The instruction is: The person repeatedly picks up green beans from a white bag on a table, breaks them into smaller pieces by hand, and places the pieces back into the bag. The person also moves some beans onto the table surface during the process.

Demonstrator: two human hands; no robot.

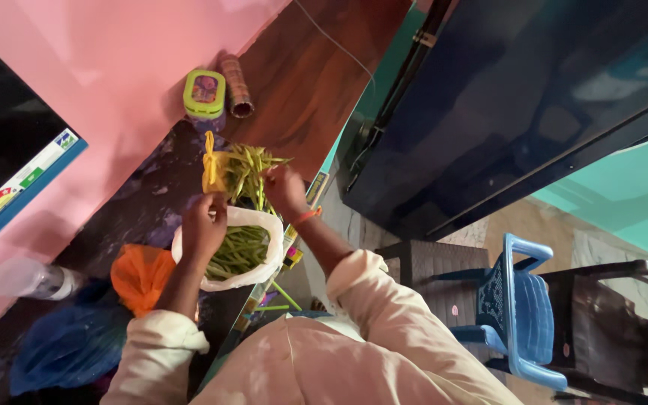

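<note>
Surface: dark marbled counter [151,199] is carrying everything.
Middle: white bag [260,274] of green beans [240,251] is lying open.
Left: orange bag [140,276], blue bag [69,345], clear jar [28,279] are resting.
Far end: green-lidded box [204,94] is sitting.

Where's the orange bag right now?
In the head view the orange bag lies on the dark counter at lower left, just left of the white bag of green beans and the left hand, above the blue bag.

Pale peach long-sleeved top, cuffs pushed up at both forearms. Orange band [307,217] on right wrist. Hands bare, no gloves.
</note>
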